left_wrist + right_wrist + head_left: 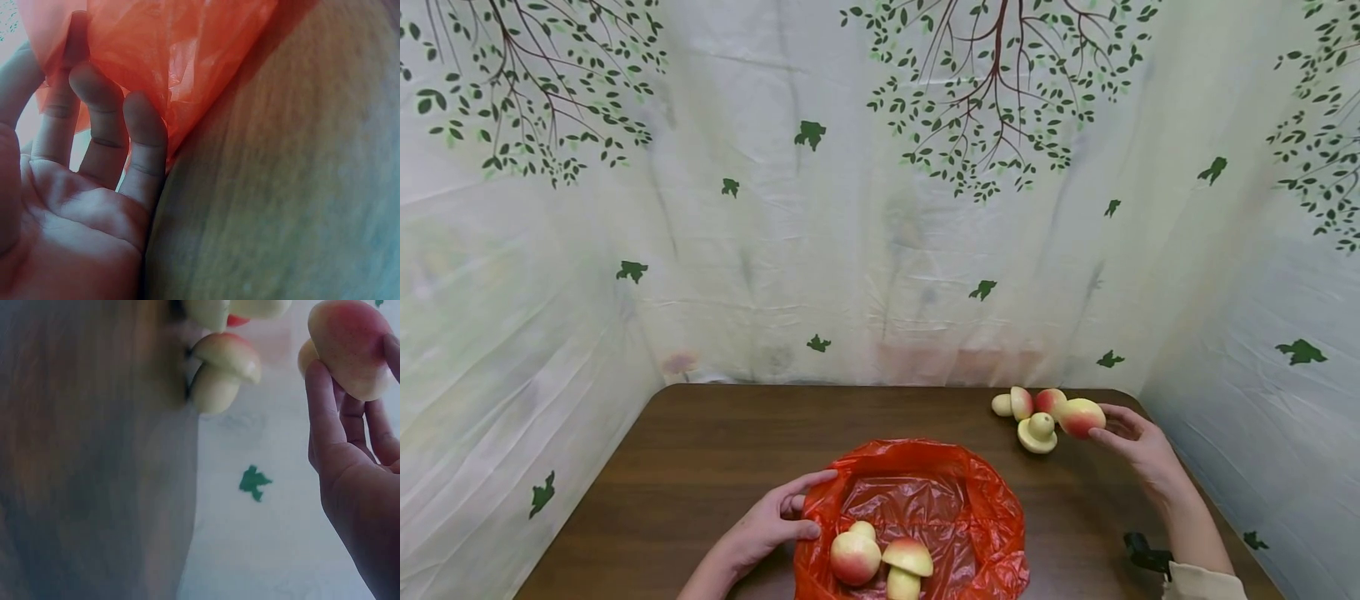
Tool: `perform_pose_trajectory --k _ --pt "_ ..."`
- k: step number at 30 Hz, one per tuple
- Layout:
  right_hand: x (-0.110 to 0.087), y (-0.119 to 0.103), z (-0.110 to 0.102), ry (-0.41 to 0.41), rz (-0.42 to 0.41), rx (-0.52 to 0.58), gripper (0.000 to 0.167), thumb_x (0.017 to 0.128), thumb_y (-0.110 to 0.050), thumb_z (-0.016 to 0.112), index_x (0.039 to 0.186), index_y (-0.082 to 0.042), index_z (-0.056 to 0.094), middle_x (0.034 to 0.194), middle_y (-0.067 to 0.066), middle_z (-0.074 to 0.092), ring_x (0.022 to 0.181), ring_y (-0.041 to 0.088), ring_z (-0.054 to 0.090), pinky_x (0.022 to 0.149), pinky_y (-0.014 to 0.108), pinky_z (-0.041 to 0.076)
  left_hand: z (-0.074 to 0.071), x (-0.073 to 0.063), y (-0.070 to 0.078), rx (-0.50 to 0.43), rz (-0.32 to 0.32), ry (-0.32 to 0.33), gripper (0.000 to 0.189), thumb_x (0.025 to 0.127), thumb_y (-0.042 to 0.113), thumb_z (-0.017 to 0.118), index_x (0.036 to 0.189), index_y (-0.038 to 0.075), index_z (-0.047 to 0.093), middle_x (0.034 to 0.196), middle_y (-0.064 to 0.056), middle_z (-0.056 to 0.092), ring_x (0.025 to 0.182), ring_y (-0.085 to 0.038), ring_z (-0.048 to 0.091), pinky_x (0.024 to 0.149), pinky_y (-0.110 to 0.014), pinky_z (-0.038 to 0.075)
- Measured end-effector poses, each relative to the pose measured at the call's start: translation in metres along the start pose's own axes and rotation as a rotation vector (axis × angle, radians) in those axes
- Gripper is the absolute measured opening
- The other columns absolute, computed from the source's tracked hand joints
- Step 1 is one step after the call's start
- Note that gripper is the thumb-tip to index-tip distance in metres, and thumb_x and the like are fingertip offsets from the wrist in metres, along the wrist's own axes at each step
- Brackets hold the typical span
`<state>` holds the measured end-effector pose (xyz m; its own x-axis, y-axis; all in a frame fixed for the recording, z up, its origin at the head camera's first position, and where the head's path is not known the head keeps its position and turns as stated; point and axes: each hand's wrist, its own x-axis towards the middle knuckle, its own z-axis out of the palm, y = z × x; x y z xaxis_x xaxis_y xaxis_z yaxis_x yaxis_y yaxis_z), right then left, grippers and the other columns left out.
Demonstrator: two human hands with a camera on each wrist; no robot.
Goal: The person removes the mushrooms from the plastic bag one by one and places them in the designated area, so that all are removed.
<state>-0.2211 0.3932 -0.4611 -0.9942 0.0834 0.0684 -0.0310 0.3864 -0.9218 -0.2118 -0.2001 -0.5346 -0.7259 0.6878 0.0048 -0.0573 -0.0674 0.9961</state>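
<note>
A red plastic bag (1000, 533) stands with its mouth open on the table. My left hand (767, 521) grips the bag's left rim between thumb and fingers; the left wrist view shows its fingers (100, 94) against the thin red plastic. Inside the bag lie two toy mushrooms, one with a round reddish cap (854, 558) and one upright (907, 567). At the table's far right, my right hand (1150, 458) pinches a yellow and red toy mushroom (350, 347) between thumb and fingers. Just left of it are three more mushrooms, including one standing stem-up (1037, 433).
The brown wooden table (722, 442) ends at the back against a pale curtain (850, 250) printed with leaves and branches. A black strap device (1146, 552) sits at the right wrist, near a cream sleeve (1202, 583).
</note>
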Motion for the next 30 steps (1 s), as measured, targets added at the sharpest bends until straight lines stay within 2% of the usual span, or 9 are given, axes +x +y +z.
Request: perform_pose_trajectory --k 6,9,16,23,30 --pt "0.003 0.015 -0.005 -0.008 0.049 -0.085 0.061 0.102 -0.034 0.072 0.149 -0.001 0.052 0.111 -0.028 0.064 0.102 -0.012 0.061 0.087 0.016 0.049 0.0 -0.001 0.001 -0.003 -0.028 0.012 0.071 0.105 0.008 0.065 0.166 0.003 0.029 0.109 -0.002 0.08 0.1 -0.01 0.077 0.087 -0.033 0.065" --pt "0.004 0.022 -0.005 -0.029 0.054 -0.122 0.065 0.102 -0.033 0.072 0.151 0.003 0.049 0.115 -0.021 0.067 0.1 -0.01 0.061 0.086 0.018 0.05 0.0 -0.001 0.001 0.002 -0.03 0.015 0.071 0.105 0.009 0.065 0.166 0.003 0.029 0.11 -0.002 0.08 0.1 -0.01 0.076 0.087 -0.033 0.065" --pt "0.006 0.029 -0.004 -0.058 0.048 -0.141 0.062 0.102 -0.026 0.074 0.149 0.007 0.051 0.117 -0.006 0.07 0.098 -0.006 0.062 0.083 0.021 0.053 0.0 0.0 0.001 0.003 0.0 -0.001 0.072 0.104 0.005 0.065 0.166 0.002 0.029 0.11 -0.002 0.08 0.099 -0.01 0.077 0.086 -0.032 0.065" --pt "0.008 0.033 -0.005 -0.086 0.097 -0.203 0.067 0.102 -0.033 0.073 0.15 0.007 0.05 0.134 0.02 0.068 0.1 -0.003 0.061 0.084 0.019 0.053 -0.001 0.001 0.0 -0.003 0.001 0.002 0.072 0.104 0.004 0.065 0.166 0.001 0.029 0.111 -0.002 0.08 0.098 -0.011 0.077 0.085 -0.032 0.065" --pt "0.011 0.037 -0.003 -0.109 0.12 -0.228 0.069 0.101 -0.034 0.074 0.151 0.007 0.049 0.14 0.026 0.064 0.101 -0.002 0.06 0.085 0.018 0.052 -0.001 0.001 0.0 -0.01 0.0 0.001 0.071 0.104 0.004 0.064 0.166 0.001 0.029 0.112 -0.004 0.08 0.099 -0.011 0.078 0.086 -0.032 0.065"
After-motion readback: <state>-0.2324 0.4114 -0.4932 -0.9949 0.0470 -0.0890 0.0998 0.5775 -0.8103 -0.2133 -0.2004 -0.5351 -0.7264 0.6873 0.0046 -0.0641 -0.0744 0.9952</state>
